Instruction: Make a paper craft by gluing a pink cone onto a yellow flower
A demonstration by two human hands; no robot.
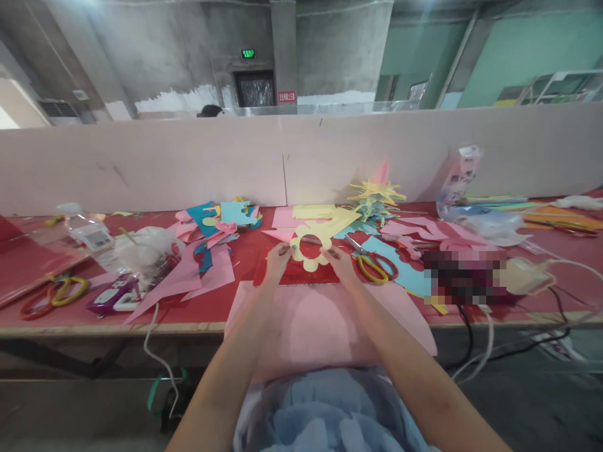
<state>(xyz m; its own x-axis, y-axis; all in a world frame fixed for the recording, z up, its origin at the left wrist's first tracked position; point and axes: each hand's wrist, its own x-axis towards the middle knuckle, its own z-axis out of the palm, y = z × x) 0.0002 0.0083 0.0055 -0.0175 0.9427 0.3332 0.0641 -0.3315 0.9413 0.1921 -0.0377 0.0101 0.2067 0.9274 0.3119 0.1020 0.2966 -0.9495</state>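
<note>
- yellow flower-shaped ring (310, 266) is being pinched at nine o'clock by left hand (279, 253);
- at three by right hand (338, 258);
- blue paper (411, 274) is being overlapped at four by scissors (363, 253)

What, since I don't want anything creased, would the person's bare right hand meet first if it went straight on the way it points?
The pale yellow, flower-shaped paper ring, already at the fingertips of the right hand. Past it, depth is hard to judge.

Left hand (281, 254), right hand (340, 258) near each other, both pinching; forearms (238, 348) reaching forward
</note>
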